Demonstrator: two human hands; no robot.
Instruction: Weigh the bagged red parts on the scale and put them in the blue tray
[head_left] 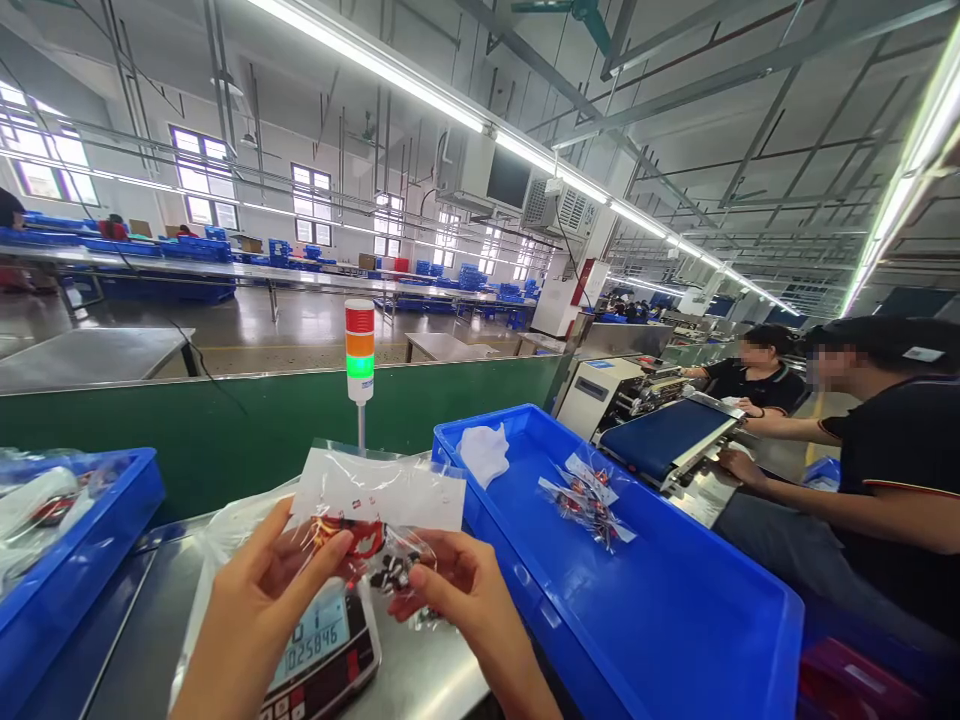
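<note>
Between my two hands is a clear plastic bag (pixel 367 535) holding a white paper card, red and yellow pieces and small black and silver parts. My left hand (pixel 274 580) pinches its left side, thumb over the red pieces. On the right, my right hand (pixel 457 590) grips the lower part by the black pieces. Under the bag stands a digital scale (pixel 322 650), its lit display partly hidden by my left hand. Just right of my hands, a blue bin (pixel 555 610) holds a few similar bags (pixel 589 500) and a crumpled white piece (pixel 484 455).
Another blue bin (pixel 135 490) with bagged parts is at the left. A signal light (pixel 360 350) glows green before a green partition (pixel 225 410). Two people sit at the right by a machine with a blue conveyor belt (pixel 660 435).
</note>
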